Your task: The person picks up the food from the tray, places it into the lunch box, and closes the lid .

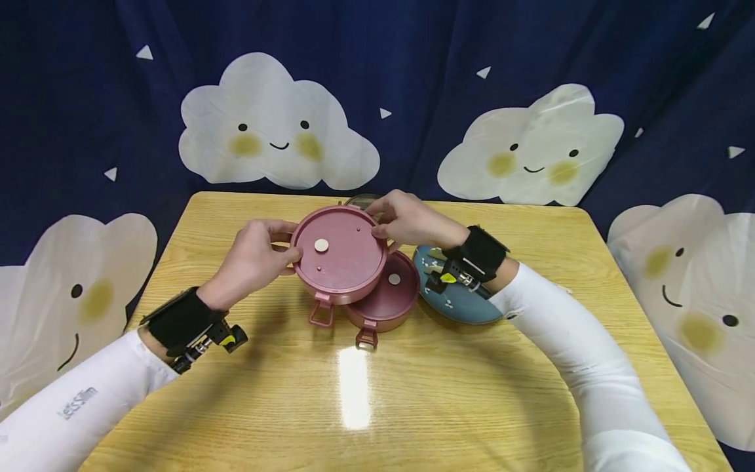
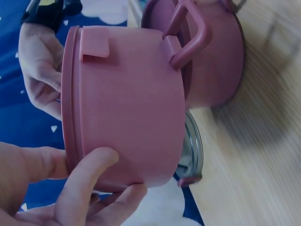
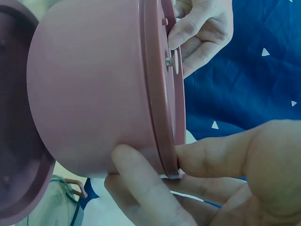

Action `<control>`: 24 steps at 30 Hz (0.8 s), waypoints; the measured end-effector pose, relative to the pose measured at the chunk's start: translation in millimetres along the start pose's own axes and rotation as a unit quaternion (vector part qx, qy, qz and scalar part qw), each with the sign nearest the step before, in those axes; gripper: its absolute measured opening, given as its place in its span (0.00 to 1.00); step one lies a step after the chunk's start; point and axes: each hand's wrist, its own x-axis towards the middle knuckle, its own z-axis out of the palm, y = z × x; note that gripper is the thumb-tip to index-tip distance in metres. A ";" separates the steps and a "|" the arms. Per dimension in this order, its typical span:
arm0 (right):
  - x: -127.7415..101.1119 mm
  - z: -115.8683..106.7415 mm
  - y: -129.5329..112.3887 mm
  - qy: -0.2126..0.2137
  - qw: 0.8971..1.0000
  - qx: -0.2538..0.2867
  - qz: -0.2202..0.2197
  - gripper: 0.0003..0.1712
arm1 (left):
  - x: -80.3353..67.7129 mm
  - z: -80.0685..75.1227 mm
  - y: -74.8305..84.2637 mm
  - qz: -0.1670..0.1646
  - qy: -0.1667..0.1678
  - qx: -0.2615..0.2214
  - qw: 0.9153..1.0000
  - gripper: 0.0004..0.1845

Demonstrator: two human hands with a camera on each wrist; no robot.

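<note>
Both hands hold a round pink lidded container (image 1: 342, 272), raised and overlapping a second pink container in the head view. My left hand (image 1: 256, 252) grips its left side, with the thumb at the lid's rim and fingers against the wall (image 2: 127, 108). On the far right side my right hand (image 1: 409, 219) pinches it likewise, thumb on the lid edge and fingers on the wall (image 3: 89, 84). The lid bears a pale round knob (image 1: 321, 246), and a loop clip (image 1: 322, 314) hangs open at the front. The second pink container (image 1: 392, 298) stands lidded on the table.
Partly hidden behind the held container is a clear container (image 1: 361, 199), which shows a pink clip in the left wrist view. A blue plate (image 1: 454, 308) with a pale pattern lies at the right, under my right wrist. The wooden table (image 1: 283, 406) meets a dark blue curtain (image 1: 407, 39).
</note>
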 end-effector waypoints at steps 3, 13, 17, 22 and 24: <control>-11.2 -3.3 9.0 0.004 1.000 0.005 -0.006 0.22 | 2.7 9.5 2.7 0.006 -0.010 -0.017 1.000 0.23; -35.5 -7.6 33.6 -0.003 0.999 0.038 -0.006 0.23 | 7.9 36.5 7.2 -0.002 -0.044 -0.039 0.998 0.23; -42.3 -9.3 40.3 -0.010 0.999 0.037 0.006 0.24 | 9.0 45.0 8.8 -0.002 -0.052 -0.048 0.997 0.23; -46.0 -10.9 45.8 -0.011 0.999 0.033 0.009 0.24 | 9.7 52.2 10.7 -0.008 -0.055 -0.061 0.997 0.23; -46.8 -11.2 47.2 -0.009 0.999 0.032 0.012 0.24 | 9.9 54.3 10.9 -0.010 -0.056 -0.062 0.996 0.23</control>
